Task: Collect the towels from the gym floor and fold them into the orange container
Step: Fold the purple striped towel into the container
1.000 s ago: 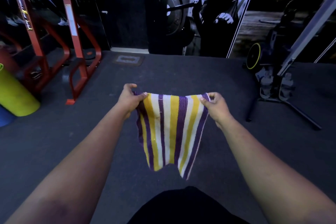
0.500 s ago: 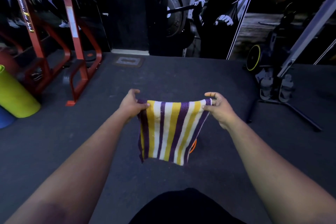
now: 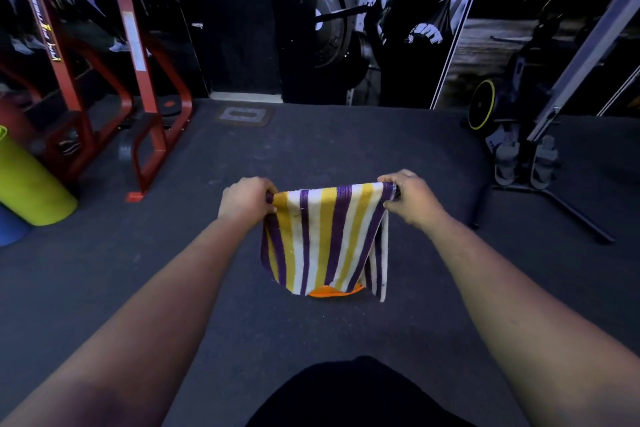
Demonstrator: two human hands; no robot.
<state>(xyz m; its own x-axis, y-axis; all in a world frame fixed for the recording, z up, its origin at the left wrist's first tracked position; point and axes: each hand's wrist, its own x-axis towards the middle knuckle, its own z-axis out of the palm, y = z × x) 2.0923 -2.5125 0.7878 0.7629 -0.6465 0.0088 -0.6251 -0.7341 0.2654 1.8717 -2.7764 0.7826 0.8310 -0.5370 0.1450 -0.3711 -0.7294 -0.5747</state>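
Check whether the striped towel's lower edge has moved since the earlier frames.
Yes. The striped towel now hangs shorter, its lower edge raised off the gym floor, uncovering the orange container behind it.

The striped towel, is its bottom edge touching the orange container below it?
Cannot tell. In the head view the striped towel hangs in front of the orange container and overlaps it, hiding any contact or gap.

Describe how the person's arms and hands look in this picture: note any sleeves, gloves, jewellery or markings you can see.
Both forearms are bare right up to the frame edge, with no sleeves in view. The left hand and the right hand wear no gloves, and no rings, watch or wristbands show. No markings are visible. The fingers are uncovered. A dark garment shows at the bottom edge.
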